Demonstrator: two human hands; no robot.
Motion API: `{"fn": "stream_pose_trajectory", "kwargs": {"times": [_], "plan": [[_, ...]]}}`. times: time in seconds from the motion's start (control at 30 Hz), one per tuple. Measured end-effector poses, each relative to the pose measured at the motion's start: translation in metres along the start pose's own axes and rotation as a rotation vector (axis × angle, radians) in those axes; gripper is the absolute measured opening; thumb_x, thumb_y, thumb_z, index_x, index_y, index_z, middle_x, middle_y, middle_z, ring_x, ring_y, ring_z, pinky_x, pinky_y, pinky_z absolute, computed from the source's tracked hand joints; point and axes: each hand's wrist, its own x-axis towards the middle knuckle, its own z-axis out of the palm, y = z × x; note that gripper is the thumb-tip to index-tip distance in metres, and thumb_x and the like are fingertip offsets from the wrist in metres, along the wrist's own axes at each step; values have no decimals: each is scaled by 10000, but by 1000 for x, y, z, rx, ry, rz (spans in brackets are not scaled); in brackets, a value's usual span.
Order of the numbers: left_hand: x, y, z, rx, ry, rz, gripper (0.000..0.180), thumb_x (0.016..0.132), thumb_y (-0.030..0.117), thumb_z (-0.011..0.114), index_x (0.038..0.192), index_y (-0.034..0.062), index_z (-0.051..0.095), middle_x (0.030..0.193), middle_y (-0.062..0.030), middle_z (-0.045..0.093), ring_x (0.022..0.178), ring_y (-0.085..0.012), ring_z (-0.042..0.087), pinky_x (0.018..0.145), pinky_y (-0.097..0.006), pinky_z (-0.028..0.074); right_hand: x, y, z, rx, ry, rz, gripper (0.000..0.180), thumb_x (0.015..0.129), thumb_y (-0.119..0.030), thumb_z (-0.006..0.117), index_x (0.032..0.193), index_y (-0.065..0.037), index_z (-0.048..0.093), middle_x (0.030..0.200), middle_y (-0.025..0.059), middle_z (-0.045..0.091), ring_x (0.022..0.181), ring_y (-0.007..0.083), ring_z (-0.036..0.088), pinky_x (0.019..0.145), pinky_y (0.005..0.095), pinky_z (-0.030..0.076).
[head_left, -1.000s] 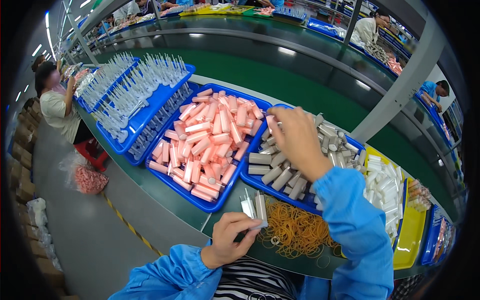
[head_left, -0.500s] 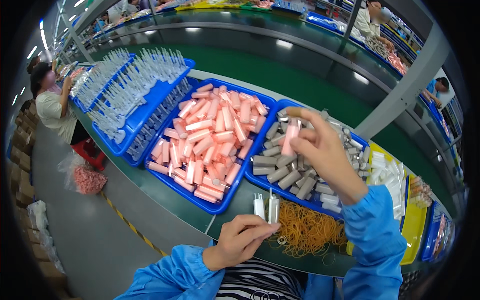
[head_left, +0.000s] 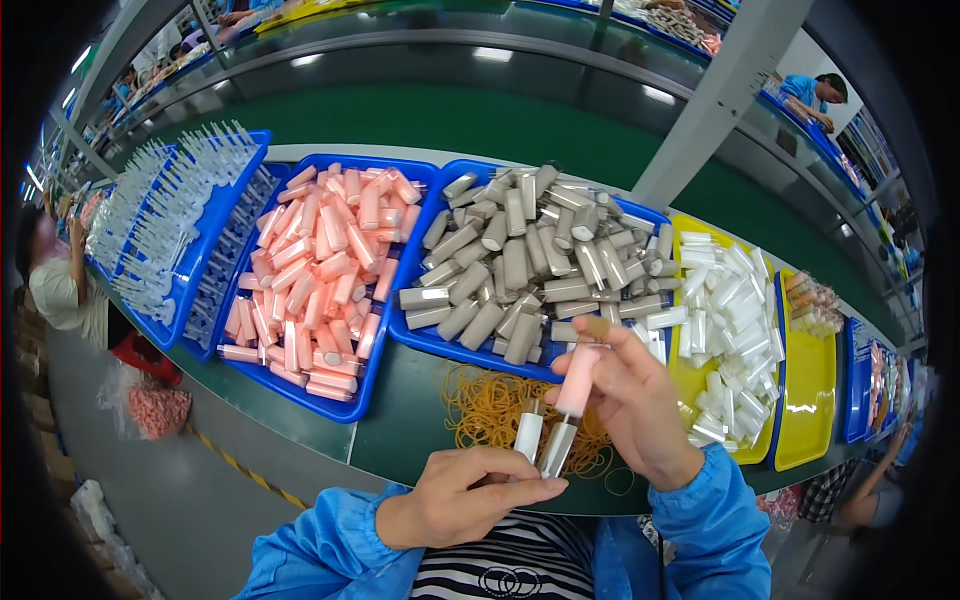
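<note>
My left hand (head_left: 465, 500) is closed on a short white cylinder (head_left: 528, 436) and a grey one (head_left: 558, 447), side by side and upright with a slight tilt. They look glossy, as if in clear sleeves, and thin stems rise from their tops. My right hand (head_left: 638, 405) pinches a pink cylinder (head_left: 577, 380) just above the grey one. Its lower end meets, or nearly meets, the grey one's stem; I cannot tell which. Just behind both hands lies a heap of tan rubber bands (head_left: 480, 405) on the green table.
Blue trays hold pink cylinders (head_left: 325, 240), grey cylinders (head_left: 520, 250) and clear stemmed pieces (head_left: 150, 230). On the right, a yellow tray holds white cylinders (head_left: 735, 330), beside another yellow tray (head_left: 805, 400). A grey post (head_left: 715, 110) rises behind. Co-workers sit across the line and at the left.
My right hand has come down from over the grey tray, bringing the pink cylinder to the pieces in my left hand. The view has turned rightward, and the trays appear further left.
</note>
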Motion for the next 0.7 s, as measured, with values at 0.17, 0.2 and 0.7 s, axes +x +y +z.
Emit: {"fn": "stream_pose_trajectory", "kwargs": {"times": [0.17,0.2,0.7], "plan": [[3,-5,7,43,9,38,440,696,-62,691,1094,118,738,914,-28,632,615,-136,569,524,-261,479,-12,0,-14,-150,-147,18,425,999,-116,514,1398,-18,409,1181,176,638,1106,218,616,988,363,468],[2,-8,9,56,25,55,423,699,-57,701,1082,117,739,915,-33,633,616,-139,572,525,-261,479,-15,0,-13,-188,-159,11,423,998,-109,521,1396,-17,412,1190,175,634,1111,213,612,987,361,467],[22,3,14,-1123,-283,-898,445,963,187,612,1329,18,424,1145,-68,557,1021,-158,603,908,-305,490,-31,-2,-10,-996,-304,-666,369,901,-117,634,1249,-11,573,1323,156,535,1221,327,516,1017,417,410]]}}
